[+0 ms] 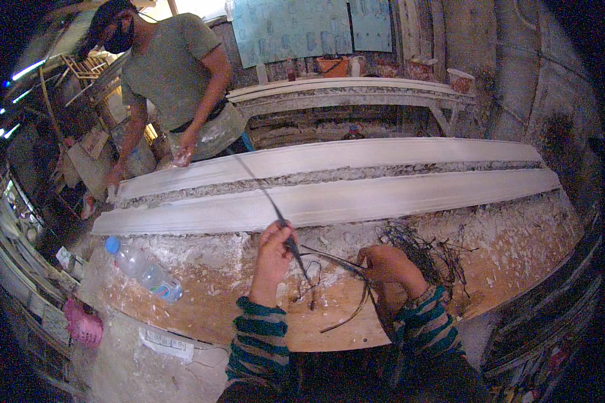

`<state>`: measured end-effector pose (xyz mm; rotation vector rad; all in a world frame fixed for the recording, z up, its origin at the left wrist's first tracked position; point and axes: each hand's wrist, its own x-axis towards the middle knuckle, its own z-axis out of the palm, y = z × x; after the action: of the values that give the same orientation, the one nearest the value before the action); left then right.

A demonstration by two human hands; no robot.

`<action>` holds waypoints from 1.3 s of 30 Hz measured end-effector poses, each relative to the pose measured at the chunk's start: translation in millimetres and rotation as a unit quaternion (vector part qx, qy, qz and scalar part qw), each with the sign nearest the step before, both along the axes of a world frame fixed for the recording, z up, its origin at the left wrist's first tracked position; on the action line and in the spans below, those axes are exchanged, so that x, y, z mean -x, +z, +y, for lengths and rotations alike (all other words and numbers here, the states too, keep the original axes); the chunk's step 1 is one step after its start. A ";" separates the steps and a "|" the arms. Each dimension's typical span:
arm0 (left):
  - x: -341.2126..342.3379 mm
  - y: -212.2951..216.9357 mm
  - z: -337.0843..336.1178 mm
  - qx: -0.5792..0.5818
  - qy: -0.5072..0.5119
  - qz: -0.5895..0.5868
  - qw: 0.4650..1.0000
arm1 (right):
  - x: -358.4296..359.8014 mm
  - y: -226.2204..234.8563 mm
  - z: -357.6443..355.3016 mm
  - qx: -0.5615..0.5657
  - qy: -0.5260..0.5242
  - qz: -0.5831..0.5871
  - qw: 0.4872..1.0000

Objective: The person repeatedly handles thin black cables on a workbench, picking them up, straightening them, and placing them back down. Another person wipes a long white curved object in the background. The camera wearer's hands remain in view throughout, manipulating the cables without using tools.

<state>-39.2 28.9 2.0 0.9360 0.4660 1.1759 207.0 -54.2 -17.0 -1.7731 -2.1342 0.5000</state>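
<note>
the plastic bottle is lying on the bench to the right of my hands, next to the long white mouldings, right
Not quite: the head view shows the plastic bottle lying on the bench to the left of your hands, beyond the left hand, not the right hand. It does lie next to the long white mouldings.

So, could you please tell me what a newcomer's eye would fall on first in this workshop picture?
Two long white plaster mouldings stretch side by side across the workbench, with crumbly plaster between them. In front, the left hand holds a thin dark wire in a closed grip, while the right hand rests by a tangle of dark wires. A clear plastic bottle lies at the bench's left end, and another person works on the far side.
</note>
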 end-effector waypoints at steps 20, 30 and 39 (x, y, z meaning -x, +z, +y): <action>-53.1 -12.1 -32.5 -0.195 -0.026 0.279 0.940 | 21.5 19.5 -1.4 -0.042 -0.021 0.391 0.919; -56.8 -12.1 -38.3 -0.179 -0.046 0.269 0.945 | 21.7 14.8 -0.7 -0.045 -0.036 0.395 0.917; -60.3 -18.0 -38.3 -0.265 -0.023 0.296 0.917 | 24.5 9.9 -0.5 -0.123 -0.050 0.351 0.927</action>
<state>21.0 -9.5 -16.0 1.7883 0.6112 0.9734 182.5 -54.8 -7.1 -1.2881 -1.5194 0.6794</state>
